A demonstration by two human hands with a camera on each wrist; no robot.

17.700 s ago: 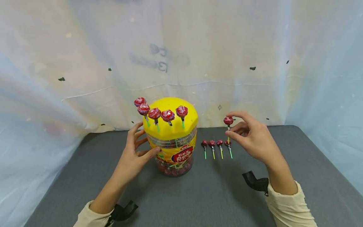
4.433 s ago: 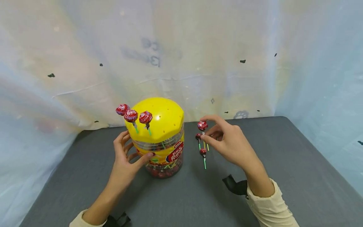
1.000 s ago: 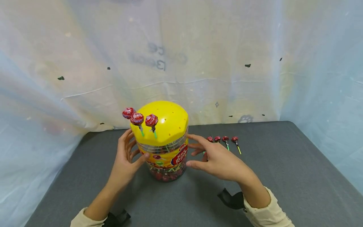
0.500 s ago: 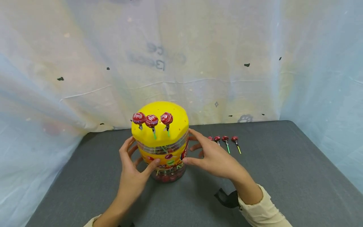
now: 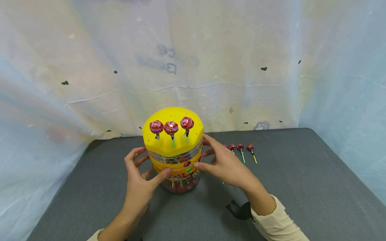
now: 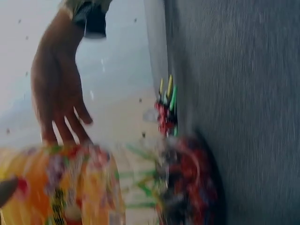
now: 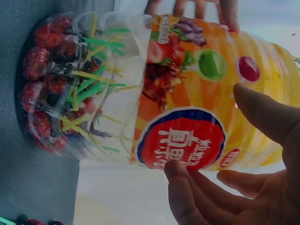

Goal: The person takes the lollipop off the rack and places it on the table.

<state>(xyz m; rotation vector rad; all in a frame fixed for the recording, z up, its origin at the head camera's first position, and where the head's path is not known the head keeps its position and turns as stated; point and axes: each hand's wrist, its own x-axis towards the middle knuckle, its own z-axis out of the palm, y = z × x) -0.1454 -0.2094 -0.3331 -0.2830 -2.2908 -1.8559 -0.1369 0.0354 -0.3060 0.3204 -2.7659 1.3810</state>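
Observation:
A clear candy jar with a yellow lid and a fruit-printed label stands upright on the table. Three red-wrapped lollipops stick out from the lid's front edge. My left hand holds the jar's left side, thumb on the label. On the other side my right hand holds it, its thumb on the label's front and fingers along the side. Through the clear wall, the right wrist view shows many lollipops heads down inside. The left wrist view is blurred.
Several lollipops lie in a row on the grey table, right of the jar, partly hidden behind my right hand. Below that hand a bit of green stick shows. A pale curtain hangs behind the table.
Earlier, my right hand pinched lollipops above the table and more stood in the lid. Now both hands hold the jar; it has turned, bringing its three lollipops rightward and the red logo out of head view.

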